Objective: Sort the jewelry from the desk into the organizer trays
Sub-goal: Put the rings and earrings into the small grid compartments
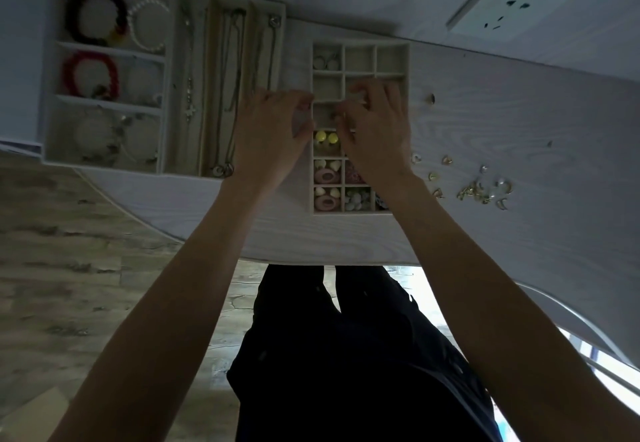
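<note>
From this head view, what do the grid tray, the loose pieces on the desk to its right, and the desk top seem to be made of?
Grid tray: looks fabric-lined, velvet or flannel perhaps; matte cream, soft dividers, no glare.
Loose pieces: likely metal, gold and silver toned; small bright glints. Too small to tell plating.
Desk top: pale wood-grain surface, probably laminate; printed-looking swirling grain, smooth and even.

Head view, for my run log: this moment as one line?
both hands over grid tray | small piece pinched, unclear | loose earrings remain on desk
</note>
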Action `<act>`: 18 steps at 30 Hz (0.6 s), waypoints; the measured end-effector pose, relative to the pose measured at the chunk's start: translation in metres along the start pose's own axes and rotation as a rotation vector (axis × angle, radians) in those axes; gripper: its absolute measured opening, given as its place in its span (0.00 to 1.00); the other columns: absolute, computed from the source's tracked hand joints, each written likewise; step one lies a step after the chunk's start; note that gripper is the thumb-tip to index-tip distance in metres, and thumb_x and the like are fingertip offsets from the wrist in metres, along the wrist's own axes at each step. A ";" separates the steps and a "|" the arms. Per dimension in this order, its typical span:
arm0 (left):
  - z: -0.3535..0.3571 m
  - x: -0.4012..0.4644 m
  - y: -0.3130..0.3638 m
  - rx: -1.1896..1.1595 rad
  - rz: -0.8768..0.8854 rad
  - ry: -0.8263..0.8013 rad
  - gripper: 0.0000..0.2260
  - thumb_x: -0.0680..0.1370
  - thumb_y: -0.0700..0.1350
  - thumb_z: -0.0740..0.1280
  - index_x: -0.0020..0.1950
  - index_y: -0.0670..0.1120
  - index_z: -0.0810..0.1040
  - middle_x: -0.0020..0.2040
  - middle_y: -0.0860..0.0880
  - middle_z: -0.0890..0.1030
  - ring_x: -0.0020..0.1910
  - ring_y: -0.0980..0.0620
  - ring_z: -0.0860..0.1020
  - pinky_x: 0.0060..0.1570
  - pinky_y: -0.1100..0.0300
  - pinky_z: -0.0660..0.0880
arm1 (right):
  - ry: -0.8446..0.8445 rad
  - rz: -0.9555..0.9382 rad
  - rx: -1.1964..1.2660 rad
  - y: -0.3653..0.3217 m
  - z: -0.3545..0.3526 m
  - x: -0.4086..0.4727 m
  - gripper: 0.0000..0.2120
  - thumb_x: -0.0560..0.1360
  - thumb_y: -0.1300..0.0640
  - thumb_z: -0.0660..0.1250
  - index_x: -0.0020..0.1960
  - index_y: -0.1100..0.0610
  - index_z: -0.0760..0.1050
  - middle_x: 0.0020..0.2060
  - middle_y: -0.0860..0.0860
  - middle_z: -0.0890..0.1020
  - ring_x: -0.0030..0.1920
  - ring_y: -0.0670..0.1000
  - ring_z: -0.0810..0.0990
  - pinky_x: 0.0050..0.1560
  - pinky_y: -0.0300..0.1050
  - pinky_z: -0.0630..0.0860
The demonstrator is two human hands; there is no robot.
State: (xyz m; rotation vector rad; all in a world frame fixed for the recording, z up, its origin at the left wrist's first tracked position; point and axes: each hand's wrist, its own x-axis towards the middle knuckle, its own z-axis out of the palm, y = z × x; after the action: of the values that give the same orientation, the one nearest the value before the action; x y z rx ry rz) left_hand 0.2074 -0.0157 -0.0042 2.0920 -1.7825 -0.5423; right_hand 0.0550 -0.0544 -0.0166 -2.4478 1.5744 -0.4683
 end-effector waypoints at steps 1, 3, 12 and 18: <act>0.000 0.000 0.000 -0.005 0.004 0.000 0.12 0.76 0.48 0.66 0.58 0.49 0.79 0.50 0.48 0.82 0.55 0.43 0.75 0.57 0.51 0.68 | 0.002 0.003 -0.028 -0.001 0.000 0.002 0.08 0.72 0.56 0.65 0.42 0.57 0.82 0.49 0.56 0.80 0.50 0.59 0.76 0.49 0.51 0.73; -0.001 0.000 0.000 -0.021 0.012 -0.001 0.12 0.75 0.47 0.66 0.58 0.48 0.79 0.50 0.48 0.82 0.54 0.42 0.75 0.57 0.50 0.68 | 0.006 0.014 -0.064 -0.005 -0.001 0.008 0.06 0.70 0.56 0.68 0.40 0.57 0.82 0.49 0.54 0.80 0.50 0.58 0.76 0.50 0.49 0.71; -0.001 0.000 -0.002 -0.031 0.013 0.001 0.12 0.76 0.48 0.66 0.59 0.48 0.78 0.52 0.50 0.82 0.56 0.44 0.74 0.57 0.52 0.66 | -0.067 0.093 0.129 -0.010 0.012 0.016 0.02 0.66 0.57 0.71 0.38 0.53 0.83 0.50 0.54 0.80 0.52 0.60 0.74 0.50 0.50 0.71; 0.000 0.001 -0.003 -0.037 0.014 -0.009 0.12 0.77 0.49 0.66 0.60 0.50 0.77 0.54 0.52 0.81 0.57 0.46 0.74 0.59 0.54 0.65 | -0.010 0.079 0.203 -0.004 0.008 0.009 0.06 0.68 0.56 0.69 0.44 0.51 0.83 0.52 0.53 0.79 0.54 0.59 0.73 0.51 0.48 0.69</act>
State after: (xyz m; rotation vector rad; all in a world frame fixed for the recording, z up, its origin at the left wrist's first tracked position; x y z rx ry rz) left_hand 0.2101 -0.0159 -0.0055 2.0544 -1.7768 -0.5774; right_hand 0.0647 -0.0613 -0.0210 -2.2260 1.5313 -0.5718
